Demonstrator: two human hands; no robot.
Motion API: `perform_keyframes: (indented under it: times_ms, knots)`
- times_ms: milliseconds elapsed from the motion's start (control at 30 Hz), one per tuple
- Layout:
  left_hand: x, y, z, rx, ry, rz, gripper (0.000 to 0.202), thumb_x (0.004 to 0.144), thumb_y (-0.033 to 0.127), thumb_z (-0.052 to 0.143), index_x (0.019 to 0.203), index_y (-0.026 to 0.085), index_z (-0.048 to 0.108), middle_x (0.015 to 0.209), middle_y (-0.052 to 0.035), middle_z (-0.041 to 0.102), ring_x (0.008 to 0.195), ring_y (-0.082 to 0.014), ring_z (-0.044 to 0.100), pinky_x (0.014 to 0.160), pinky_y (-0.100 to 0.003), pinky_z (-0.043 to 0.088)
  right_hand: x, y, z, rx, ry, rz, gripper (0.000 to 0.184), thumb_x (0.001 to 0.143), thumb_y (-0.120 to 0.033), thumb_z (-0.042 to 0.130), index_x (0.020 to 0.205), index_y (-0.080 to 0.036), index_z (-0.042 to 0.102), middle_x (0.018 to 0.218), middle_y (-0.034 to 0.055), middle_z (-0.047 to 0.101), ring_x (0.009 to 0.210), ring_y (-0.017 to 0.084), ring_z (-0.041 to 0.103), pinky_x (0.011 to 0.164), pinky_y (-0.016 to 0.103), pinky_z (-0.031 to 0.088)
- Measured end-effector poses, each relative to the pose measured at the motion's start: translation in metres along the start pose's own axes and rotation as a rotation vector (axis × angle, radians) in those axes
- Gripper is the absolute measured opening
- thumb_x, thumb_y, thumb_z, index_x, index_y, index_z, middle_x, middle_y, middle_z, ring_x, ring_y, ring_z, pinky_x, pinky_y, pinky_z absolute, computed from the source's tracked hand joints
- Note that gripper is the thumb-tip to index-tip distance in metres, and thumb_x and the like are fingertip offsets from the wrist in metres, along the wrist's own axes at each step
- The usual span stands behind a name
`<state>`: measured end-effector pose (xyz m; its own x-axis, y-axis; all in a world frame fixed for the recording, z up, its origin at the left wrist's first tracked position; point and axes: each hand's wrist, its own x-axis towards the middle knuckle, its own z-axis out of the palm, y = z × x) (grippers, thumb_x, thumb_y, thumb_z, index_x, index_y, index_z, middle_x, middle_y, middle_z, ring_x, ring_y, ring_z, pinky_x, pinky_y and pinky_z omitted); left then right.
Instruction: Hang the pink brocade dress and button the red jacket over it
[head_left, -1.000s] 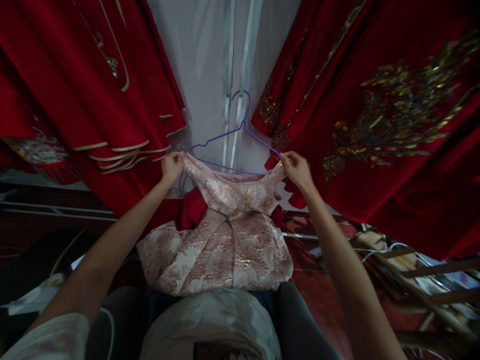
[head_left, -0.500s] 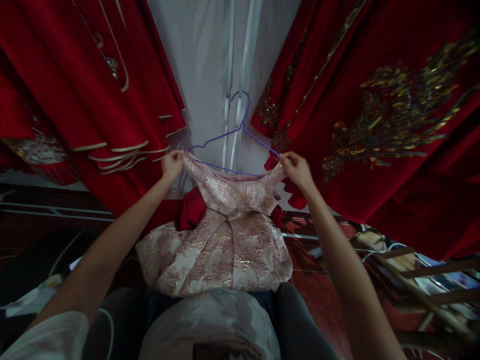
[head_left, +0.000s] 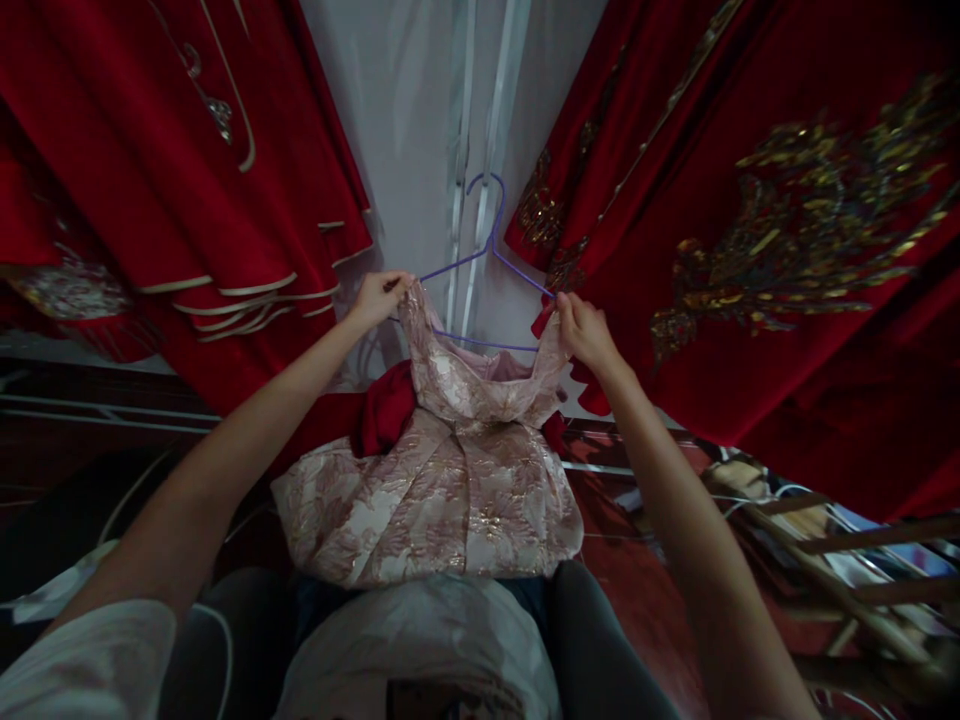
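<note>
A pale pink and gold brocade dress [head_left: 465, 500] lies over my lap, its bodice held up in front of me. Inside its neckline is a thin purple hanger [head_left: 495, 215], hook upward. My left hand [head_left: 382, 298] pinches the left shoulder strap by the hanger's left arm. At the other strap, my right hand [head_left: 586, 328] is closed on the fabric beside the hanger's right end. Both hanger ends are hidden by fingers and straps. The hanger's lower bar crosses behind the bodice's front edge.
Red garments with gold trim [head_left: 247, 230] hang at the left, and a red one with gold sequin embroidery [head_left: 780, 230] hangs at the right. Between them is a pale wall [head_left: 390, 120]. Bundled red cloth [head_left: 386, 410] sits behind the dress. A wooden rack [head_left: 832, 580] stands lower right.
My left hand has moved inward and slightly up along the hanger, bringing the left strap more upright. My right hand has shifted little. The strap openings now stand closer together.
</note>
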<state>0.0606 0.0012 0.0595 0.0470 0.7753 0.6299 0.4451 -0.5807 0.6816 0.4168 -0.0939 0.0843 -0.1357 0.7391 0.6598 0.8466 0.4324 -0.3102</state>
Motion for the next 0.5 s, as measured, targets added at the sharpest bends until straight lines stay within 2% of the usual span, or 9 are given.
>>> perform_keyframes:
  times_ms: [67,133,200,267,300,367,433,500]
  knots:
    - [-0.001,-0.002,-0.004,-0.034,-0.005,-0.03,0.048,0.077,0.059,0.057,0.084,0.013,0.069,0.085,-0.0056,0.07,0.081,-0.018,0.061,0.072,-0.026,0.047,0.001,-0.003,0.006,-0.012,0.022,-0.007,0.05,0.095,-0.056,0.023,0.089,-0.023,0.06,0.082,0.0062,0.067,0.08,0.024,0.059,0.076,0.035,0.039]
    - [-0.003,-0.011,-0.009,-0.109,0.025,-0.132,0.049,0.079,0.059,0.054,0.088,0.013,0.068,0.088,-0.0072,0.07,0.08,-0.0174,0.062,0.073,-0.026,0.048,0.001,-0.006,0.008,-0.019,0.046,-0.004,0.046,0.094,-0.057,0.028,0.09,-0.023,0.059,0.083,0.0057,0.067,0.081,0.024,0.059,0.078,0.036,0.038]
    - [-0.011,-0.026,-0.013,-0.169,0.053,-0.338,0.049,0.086,0.057,0.045,0.091,0.014,0.066,0.089,-0.0086,0.069,0.077,-0.0158,0.063,0.071,-0.027,0.049,0.0,-0.008,0.006,-0.005,0.067,0.013,0.045,0.093,-0.058,0.031,0.087,-0.022,0.058,0.079,0.0048,0.066,0.077,0.023,0.058,0.077,0.035,0.038]
    - [-0.028,-0.043,-0.013,-0.149,0.006,-0.606,0.043,0.089,0.052,0.04,0.093,0.015,0.064,0.087,-0.0087,0.069,0.075,-0.0151,0.063,0.069,-0.027,0.048,0.0,-0.01,0.003,0.022,0.07,0.037,0.045,0.092,-0.059,0.033,0.083,-0.022,0.058,0.075,0.0038,0.064,0.073,0.021,0.058,0.074,0.033,0.038]
    - [-0.039,-0.05,-0.013,-0.096,-0.081,-0.737,0.037,0.087,0.049,0.045,0.092,0.017,0.063,0.088,-0.0074,0.07,0.076,-0.015,0.064,0.069,-0.027,0.048,0.0,-0.01,0.001,0.032,0.066,0.046,0.046,0.092,-0.059,0.033,0.082,-0.022,0.058,0.074,0.0033,0.064,0.071,0.02,0.057,0.072,0.032,0.038]
    - [-0.066,-0.063,-0.01,-0.045,-0.193,-0.867,0.03,0.074,0.044,0.063,0.083,0.015,0.064,0.083,-0.01,0.07,0.074,-0.0198,0.064,0.065,-0.031,0.048,0.001,-0.011,-0.001,0.043,0.059,0.055,0.046,0.091,-0.06,0.035,0.08,-0.022,0.058,0.071,0.0028,0.063,0.068,0.019,0.057,0.068,0.03,0.038]
    - [-0.091,-0.069,-0.006,-0.053,-0.314,-0.938,0.033,0.06,0.042,0.075,0.074,0.014,0.064,0.079,-0.0117,0.071,0.072,-0.0229,0.065,0.063,-0.032,0.048,0.001,-0.012,-0.003,0.046,0.051,0.055,0.046,0.09,-0.06,0.036,0.08,-0.021,0.058,0.069,0.0026,0.062,0.067,0.019,0.056,0.066,0.029,0.037]
    - [-0.108,-0.07,-0.004,-0.113,-0.518,-0.934,0.035,0.052,0.042,0.079,0.07,0.015,0.065,0.077,-0.0112,0.072,0.072,-0.0234,0.065,0.062,-0.031,0.048,0.002,-0.012,-0.003,0.045,0.047,0.054,0.045,0.09,-0.06,0.037,0.08,-0.021,0.058,0.069,0.0024,0.062,0.065,0.019,0.056,0.065,0.028,0.036]
